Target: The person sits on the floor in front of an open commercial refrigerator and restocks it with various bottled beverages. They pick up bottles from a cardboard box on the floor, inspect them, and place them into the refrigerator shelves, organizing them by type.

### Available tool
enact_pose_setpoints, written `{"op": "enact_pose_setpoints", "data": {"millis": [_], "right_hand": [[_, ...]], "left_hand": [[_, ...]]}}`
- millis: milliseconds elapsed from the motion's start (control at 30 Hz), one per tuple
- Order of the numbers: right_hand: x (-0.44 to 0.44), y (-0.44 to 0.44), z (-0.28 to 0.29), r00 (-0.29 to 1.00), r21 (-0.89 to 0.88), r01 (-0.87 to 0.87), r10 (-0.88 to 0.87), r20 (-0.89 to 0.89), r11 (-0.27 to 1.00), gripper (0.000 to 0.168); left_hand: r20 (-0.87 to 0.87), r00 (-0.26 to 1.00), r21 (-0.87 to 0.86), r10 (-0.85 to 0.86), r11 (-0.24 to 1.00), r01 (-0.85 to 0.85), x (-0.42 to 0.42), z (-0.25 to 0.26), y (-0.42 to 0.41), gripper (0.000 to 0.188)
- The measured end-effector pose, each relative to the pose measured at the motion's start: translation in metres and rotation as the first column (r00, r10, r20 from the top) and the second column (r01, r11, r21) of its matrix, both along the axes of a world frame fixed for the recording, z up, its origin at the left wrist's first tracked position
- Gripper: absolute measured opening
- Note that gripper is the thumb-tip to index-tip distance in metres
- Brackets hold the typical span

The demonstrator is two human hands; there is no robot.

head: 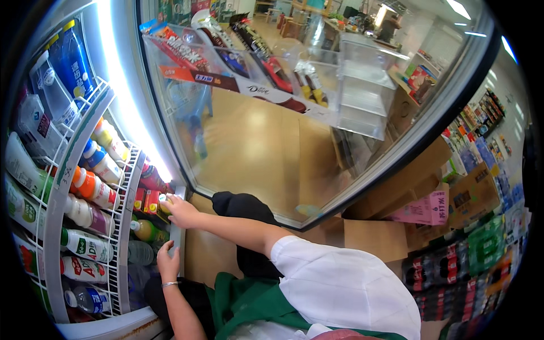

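At the lower shelf of an open drinks fridge, my right hand (182,211) is closed around a small bottle with a pale cap (163,199), beside red and yellow cartons (151,201). My left hand (168,260), with a silver bracelet at its wrist, is just below it, thumb and fingers apart, nothing visible in it. Near the left hand lie a bottle of yellowish drink with an orange cap (146,230) and a clear plastic bottle (140,253). White, orange-capped and green-capped bottles (87,245) fill the wire shelf above. The bottle's lower part is hidden by my fingers.
The fridge's glass door (263,144) stands open ahead, with a clear rack of chocolate bars (255,55) on it. Cardboard boxes (376,238) and wrapped packs of dark bottles (442,267) are stacked at the right. A person (389,29) is far off in the background.
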State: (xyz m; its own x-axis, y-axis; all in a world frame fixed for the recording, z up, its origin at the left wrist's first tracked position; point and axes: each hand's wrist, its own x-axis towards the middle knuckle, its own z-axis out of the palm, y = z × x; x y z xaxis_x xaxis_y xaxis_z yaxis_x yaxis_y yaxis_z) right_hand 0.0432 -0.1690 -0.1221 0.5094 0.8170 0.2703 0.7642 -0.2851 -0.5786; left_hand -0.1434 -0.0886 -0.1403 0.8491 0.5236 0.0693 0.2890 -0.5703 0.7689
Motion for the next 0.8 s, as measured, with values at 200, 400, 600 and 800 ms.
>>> {"op": "enact_pose_setpoints", "data": {"millis": [200,400,600,800], "right_hand": [[-0.001,0.028,-0.036,0.997,-0.034,-0.001,0.004,0.078,0.999,0.073],[0.01,0.061,-0.031,0.989,-0.179,0.129,-0.113,0.098,0.975,0.061],[0.05,0.052,-0.051,0.993,-0.049,0.081,-0.076,0.09,0.995,0.014],[0.043,0.033,0.044,0.99,-0.131,-0.09,0.075,-0.118,0.987,0.022]], "left_hand": [[-0.093,0.994,-0.011,-0.066,0.998,0.065,-0.003,0.011,-0.003,0.032],[-0.082,0.989,-0.033,-0.121,0.992,0.118,0.001,0.005,-0.005,0.032],[-0.065,0.994,-0.055,-0.083,0.995,0.08,0.003,0.02,-0.006,0.035],[-0.087,0.994,-0.065,0.069,0.995,-0.075,-0.001,0.016,0.005,0.053]]}}
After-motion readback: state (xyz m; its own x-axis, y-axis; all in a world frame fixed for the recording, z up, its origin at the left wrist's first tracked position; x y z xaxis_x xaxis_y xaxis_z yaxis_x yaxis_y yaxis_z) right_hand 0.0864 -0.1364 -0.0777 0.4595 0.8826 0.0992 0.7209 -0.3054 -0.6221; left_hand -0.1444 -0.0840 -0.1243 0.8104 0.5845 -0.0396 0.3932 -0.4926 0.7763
